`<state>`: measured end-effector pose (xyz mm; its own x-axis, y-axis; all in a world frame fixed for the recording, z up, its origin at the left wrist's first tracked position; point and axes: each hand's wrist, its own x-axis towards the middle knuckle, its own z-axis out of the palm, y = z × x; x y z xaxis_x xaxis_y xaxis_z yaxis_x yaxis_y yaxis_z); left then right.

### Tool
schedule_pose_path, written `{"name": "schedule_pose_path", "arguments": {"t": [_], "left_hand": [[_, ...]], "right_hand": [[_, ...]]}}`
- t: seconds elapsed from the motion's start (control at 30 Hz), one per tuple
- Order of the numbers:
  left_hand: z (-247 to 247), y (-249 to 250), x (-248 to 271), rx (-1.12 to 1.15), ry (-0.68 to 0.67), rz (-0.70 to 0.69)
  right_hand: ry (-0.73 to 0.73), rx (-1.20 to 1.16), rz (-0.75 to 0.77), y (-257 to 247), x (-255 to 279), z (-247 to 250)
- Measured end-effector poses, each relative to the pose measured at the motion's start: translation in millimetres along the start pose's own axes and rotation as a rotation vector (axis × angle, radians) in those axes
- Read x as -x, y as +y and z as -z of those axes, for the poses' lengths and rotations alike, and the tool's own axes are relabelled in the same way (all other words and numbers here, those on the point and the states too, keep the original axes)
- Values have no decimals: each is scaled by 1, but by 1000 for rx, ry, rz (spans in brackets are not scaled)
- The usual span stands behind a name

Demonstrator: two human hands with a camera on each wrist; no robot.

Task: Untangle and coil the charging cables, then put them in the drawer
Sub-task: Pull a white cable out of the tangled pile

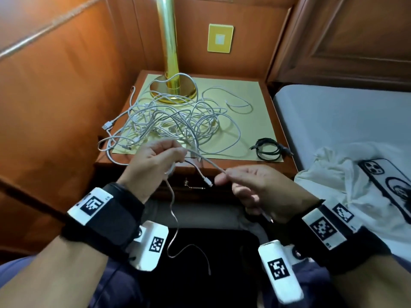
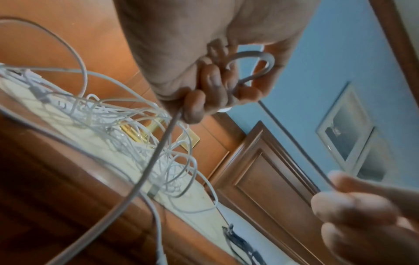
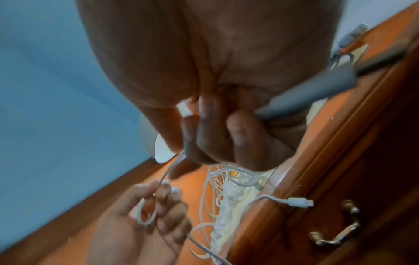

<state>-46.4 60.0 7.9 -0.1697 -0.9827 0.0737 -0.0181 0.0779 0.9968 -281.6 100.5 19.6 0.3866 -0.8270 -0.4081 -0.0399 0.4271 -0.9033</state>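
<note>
A tangle of white charging cables (image 1: pixel 175 121) lies on the nightstand top (image 1: pixel 255 90), also seen from the left wrist as the same tangle (image 2: pixel 113 116). My left hand (image 1: pixel 175 156) holds a small loop of one white cable (image 2: pixel 256 59) in curled fingers at the nightstand's front edge. That cable (image 1: pixel 209 162) runs taut to my right hand (image 1: pixel 222 176), which pinches it; its grey plug end (image 3: pixel 317 89) passes under the palm. A loose length (image 1: pixel 175 230) hangs from the left hand over my lap. The drawer, shut, shows its brass handle (image 3: pixel 335 233).
A coiled black cable (image 1: pixel 268 150) lies at the nightstand's front right corner. A gold lamp base (image 1: pixel 171 87) stands at the back among the cables. One white plug (image 3: pixel 299 202) dangles over the drawer front. At right, a bed (image 1: pixel 344 116) holds a white cloth (image 1: pixel 333 174) and a phone (image 1: pixel 387 185).
</note>
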Motion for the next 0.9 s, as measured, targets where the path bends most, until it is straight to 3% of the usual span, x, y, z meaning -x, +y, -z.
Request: {"name": "schedule_pose_path", "arguments": {"t": [0.07, 0.17, 0.3, 0.37, 0.47, 0.53, 0.6, 0.67, 0.73, 0.8, 0.9], "left_hand": [[4, 8, -5, 71, -9, 20], [3, 11, -13, 35, -12, 130], [2, 2, -22, -505, 56, 147], [-6, 3, -23, -637, 85, 99], [-22, 2, -19, -770, 14, 75], [-35, 0, -17, -690, -76, 125], [-53, 0, -15, -294, -130, 233], [-62, 8, -19, 106, -40, 282], [-57, 8, -25, 187, 195, 214], [-42, 3, -32, 22, 393, 92], [-32, -3, -33, -343, 400, -64]], "right_hand": [[2, -4, -5, -5, 3, 3], [90, -352, 182, -29, 8, 29], [292, -654, 350, -44, 14, 69], [331, -695, 362, -40, 13, 73], [345, -654, 367, -36, 9, 68], [349, -570, 358, -32, 7, 62], [370, -501, 334, -28, 3, 54], [439, -512, 281, -27, -1, 53], [558, -595, 203, -26, -3, 61], [647, -691, 161, -26, -2, 71], [630, -788, 224, -26, -1, 74]]}}
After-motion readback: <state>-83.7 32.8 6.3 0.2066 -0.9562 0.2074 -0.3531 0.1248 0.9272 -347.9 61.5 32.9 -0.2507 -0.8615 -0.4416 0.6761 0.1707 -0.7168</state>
